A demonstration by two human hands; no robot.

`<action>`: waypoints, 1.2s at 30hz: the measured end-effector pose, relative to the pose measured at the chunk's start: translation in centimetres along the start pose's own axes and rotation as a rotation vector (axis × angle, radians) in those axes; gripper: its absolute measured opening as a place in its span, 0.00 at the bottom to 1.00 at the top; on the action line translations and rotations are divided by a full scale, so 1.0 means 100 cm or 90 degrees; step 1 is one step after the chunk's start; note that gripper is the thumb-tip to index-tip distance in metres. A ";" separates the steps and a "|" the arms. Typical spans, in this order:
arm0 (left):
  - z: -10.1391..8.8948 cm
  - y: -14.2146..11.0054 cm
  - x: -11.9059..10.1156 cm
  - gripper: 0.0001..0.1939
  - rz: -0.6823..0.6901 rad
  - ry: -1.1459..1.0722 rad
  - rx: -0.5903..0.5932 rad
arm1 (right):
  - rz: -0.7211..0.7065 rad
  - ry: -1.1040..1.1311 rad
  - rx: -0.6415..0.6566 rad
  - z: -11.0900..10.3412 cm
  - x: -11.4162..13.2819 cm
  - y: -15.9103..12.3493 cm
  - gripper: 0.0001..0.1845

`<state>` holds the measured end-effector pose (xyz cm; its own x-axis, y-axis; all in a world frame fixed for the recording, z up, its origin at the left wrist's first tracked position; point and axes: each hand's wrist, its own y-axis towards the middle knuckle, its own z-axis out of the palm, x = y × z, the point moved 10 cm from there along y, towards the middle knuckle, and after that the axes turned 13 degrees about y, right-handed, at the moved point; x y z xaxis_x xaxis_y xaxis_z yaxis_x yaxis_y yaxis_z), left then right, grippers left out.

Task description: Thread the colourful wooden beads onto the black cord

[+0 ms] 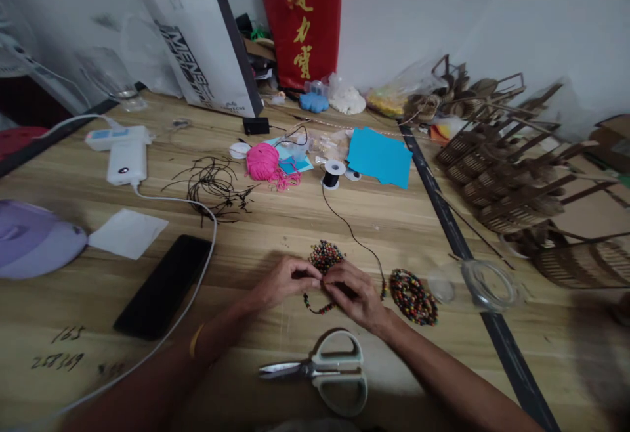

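My left hand (290, 280) and my right hand (358, 293) meet at the fingertips, both closed in a pinch. Whatever lies between them is too small to make out. Just beyond the fingers is a pile of small multicoloured beads (326, 253). A short string of beads (319, 310) curves below the fingertips and passes under my right hand. Thin black cord (352, 230) runs from a white spool (332, 174) to a few beads beside my right wrist. Further right lies a coiled bead strand (413, 297). Scissors (339, 373) with pale handles rest nearest me, slightly apart.
To the left are a black phone (162, 287), a white cable, a power bank (126, 161) and a paper sheet (128, 233). Cut black cords (214, 189), pink yarn (262, 161) and blue cards (380, 157) lie further back. Woven baskets (506, 189) crowd the right; clear tubing (492, 285) lies nearer.
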<state>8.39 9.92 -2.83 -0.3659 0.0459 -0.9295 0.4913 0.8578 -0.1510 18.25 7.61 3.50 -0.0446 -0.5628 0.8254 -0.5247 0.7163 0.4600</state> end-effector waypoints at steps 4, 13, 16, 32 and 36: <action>0.000 0.001 0.000 0.07 -0.008 -0.039 -0.005 | -0.009 0.001 -0.005 0.000 0.000 0.000 0.04; 0.003 0.001 0.000 0.10 -0.012 -0.090 0.013 | -0.016 0.013 0.016 0.003 0.002 0.000 0.04; 0.003 0.001 0.000 0.10 -0.014 -0.077 0.011 | -0.017 0.009 0.014 0.003 0.003 0.000 0.04; 0.002 0.001 -0.002 0.08 -0.002 0.033 0.013 | -0.023 0.007 0.003 0.001 0.004 0.000 0.03; 0.003 0.000 -0.003 0.08 0.008 0.029 0.033 | -0.029 0.008 -0.001 0.001 0.005 0.000 0.03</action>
<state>8.76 9.79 -2.63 -0.3941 0.0814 -0.9154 0.5367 0.8290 -0.1573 18.16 7.33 3.92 -0.0097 -0.5895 0.8077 -0.5240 0.6909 0.4981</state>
